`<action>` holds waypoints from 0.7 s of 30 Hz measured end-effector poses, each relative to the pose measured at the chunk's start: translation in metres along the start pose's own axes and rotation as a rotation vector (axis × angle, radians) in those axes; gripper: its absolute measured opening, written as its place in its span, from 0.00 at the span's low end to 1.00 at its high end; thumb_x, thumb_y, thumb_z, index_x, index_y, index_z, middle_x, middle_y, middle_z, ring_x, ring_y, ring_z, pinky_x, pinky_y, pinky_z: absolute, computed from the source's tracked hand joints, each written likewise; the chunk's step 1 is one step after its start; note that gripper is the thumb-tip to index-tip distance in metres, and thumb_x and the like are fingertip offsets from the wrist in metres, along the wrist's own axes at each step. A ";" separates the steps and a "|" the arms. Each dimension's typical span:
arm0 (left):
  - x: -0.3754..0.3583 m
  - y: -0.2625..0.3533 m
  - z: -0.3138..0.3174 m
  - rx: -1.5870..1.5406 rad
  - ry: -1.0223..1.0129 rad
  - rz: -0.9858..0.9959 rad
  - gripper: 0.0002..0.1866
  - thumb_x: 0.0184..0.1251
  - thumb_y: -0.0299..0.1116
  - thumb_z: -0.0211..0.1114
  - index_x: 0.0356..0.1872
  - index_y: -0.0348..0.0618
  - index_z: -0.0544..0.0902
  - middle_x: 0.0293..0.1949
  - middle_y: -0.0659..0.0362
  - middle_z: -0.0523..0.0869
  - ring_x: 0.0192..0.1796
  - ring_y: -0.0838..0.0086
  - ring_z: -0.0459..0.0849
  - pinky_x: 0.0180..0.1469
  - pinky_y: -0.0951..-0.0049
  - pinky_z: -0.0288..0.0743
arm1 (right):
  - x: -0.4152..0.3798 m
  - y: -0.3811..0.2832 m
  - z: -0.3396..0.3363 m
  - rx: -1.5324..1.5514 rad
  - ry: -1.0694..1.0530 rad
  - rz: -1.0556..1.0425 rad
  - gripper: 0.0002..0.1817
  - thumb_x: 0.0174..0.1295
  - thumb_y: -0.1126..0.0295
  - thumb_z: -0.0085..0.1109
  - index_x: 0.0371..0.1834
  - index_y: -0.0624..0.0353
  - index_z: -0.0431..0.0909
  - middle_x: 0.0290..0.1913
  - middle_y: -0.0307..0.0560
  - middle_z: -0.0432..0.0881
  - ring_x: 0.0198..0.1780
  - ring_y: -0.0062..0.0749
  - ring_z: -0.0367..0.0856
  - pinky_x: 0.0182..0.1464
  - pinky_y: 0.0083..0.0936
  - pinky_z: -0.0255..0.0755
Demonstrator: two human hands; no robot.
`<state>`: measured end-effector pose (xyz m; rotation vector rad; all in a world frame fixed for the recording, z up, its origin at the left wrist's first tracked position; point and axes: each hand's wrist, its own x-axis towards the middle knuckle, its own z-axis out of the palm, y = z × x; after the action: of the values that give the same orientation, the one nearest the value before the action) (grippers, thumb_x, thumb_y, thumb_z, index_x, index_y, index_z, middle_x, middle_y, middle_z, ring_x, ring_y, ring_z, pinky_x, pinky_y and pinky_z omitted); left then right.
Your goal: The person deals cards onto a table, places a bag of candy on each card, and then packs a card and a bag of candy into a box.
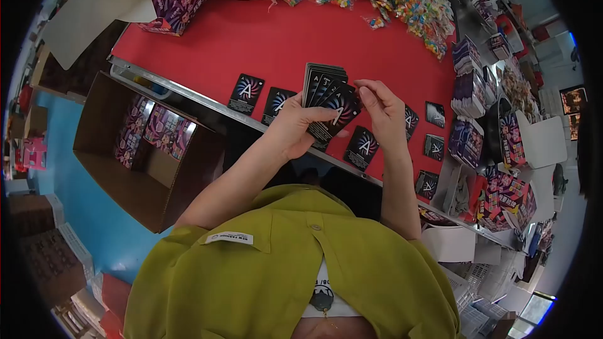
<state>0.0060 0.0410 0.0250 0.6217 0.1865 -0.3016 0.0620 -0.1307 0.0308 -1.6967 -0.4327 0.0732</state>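
Above the red table (264, 44), the left hand (295, 129) is gripping a fanned stack of cards (326, 103), while the right hand (383, 110) is pinching the fan's top-right card edge.

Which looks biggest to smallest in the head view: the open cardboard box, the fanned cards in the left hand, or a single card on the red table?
1. Cardboard box, by far the largest, though it sits nearer the camera.
2. Fanned cards held in the left hand.
3. Single card on the red table, smallest.
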 end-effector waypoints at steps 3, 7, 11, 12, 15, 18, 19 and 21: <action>0.000 -0.002 -0.002 0.008 -0.010 -0.010 0.19 0.54 0.15 0.61 0.49 0.38 0.77 0.41 0.54 0.84 0.41 0.66 0.85 0.42 0.58 0.85 | -0.001 0.002 0.001 -0.049 -0.014 0.017 0.09 0.67 0.71 0.53 0.41 0.65 0.79 0.31 0.34 0.77 0.35 0.15 0.72 0.39 0.13 0.66; -0.001 -0.001 -0.007 0.013 0.031 -0.019 0.18 0.54 0.15 0.61 0.47 0.39 0.77 0.40 0.54 0.84 0.41 0.66 0.85 0.42 0.58 0.85 | -0.004 0.003 0.005 -0.046 -0.038 0.007 0.08 0.66 0.71 0.54 0.37 0.66 0.78 0.30 0.33 0.76 0.34 0.14 0.71 0.39 0.13 0.65; 0.001 0.000 -0.009 -0.022 0.030 -0.018 0.17 0.53 0.14 0.61 0.45 0.39 0.78 0.39 0.54 0.84 0.41 0.66 0.85 0.42 0.58 0.85 | -0.008 0.010 0.001 -0.019 -0.059 0.102 0.08 0.66 0.71 0.54 0.36 0.66 0.77 0.29 0.32 0.75 0.35 0.13 0.70 0.39 0.13 0.65; 0.002 -0.001 -0.009 -0.005 0.032 -0.020 0.17 0.53 0.14 0.61 0.45 0.39 0.78 0.38 0.54 0.84 0.40 0.66 0.85 0.42 0.57 0.85 | -0.008 0.008 0.003 -0.012 -0.040 0.108 0.08 0.66 0.71 0.54 0.36 0.66 0.77 0.29 0.32 0.75 0.35 0.13 0.70 0.39 0.13 0.65; 0.002 -0.006 -0.006 -0.004 0.013 -0.009 0.17 0.54 0.14 0.61 0.45 0.39 0.78 0.39 0.55 0.84 0.40 0.67 0.86 0.42 0.57 0.85 | -0.005 0.011 0.000 0.025 -0.049 0.134 0.07 0.66 0.72 0.54 0.36 0.65 0.77 0.29 0.32 0.75 0.35 0.13 0.71 0.40 0.13 0.66; 0.002 -0.008 -0.005 -0.002 0.004 -0.018 0.17 0.53 0.14 0.61 0.46 0.39 0.78 0.39 0.55 0.84 0.40 0.67 0.86 0.42 0.58 0.85 | -0.006 0.010 -0.003 0.048 -0.093 0.145 0.06 0.66 0.73 0.54 0.37 0.65 0.77 0.31 0.32 0.75 0.36 0.13 0.71 0.40 0.13 0.66; 0.002 -0.007 -0.005 -0.001 0.005 -0.017 0.17 0.53 0.14 0.61 0.46 0.39 0.78 0.39 0.55 0.84 0.40 0.67 0.86 0.42 0.58 0.85 | -0.007 0.009 -0.003 0.038 -0.106 0.139 0.05 0.66 0.73 0.53 0.38 0.65 0.76 0.32 0.33 0.76 0.36 0.13 0.72 0.41 0.13 0.66; 0.002 -0.006 -0.003 0.008 0.023 -0.006 0.17 0.52 0.14 0.62 0.44 0.36 0.78 0.38 0.54 0.84 0.38 0.68 0.86 0.38 0.61 0.86 | -0.010 0.009 -0.003 0.057 -0.115 0.137 0.05 0.65 0.75 0.53 0.40 0.65 0.76 0.33 0.34 0.76 0.37 0.13 0.72 0.41 0.13 0.67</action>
<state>0.0052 0.0376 0.0186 0.6326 0.2096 -0.3009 0.0562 -0.1378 0.0212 -1.6697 -0.3953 0.2822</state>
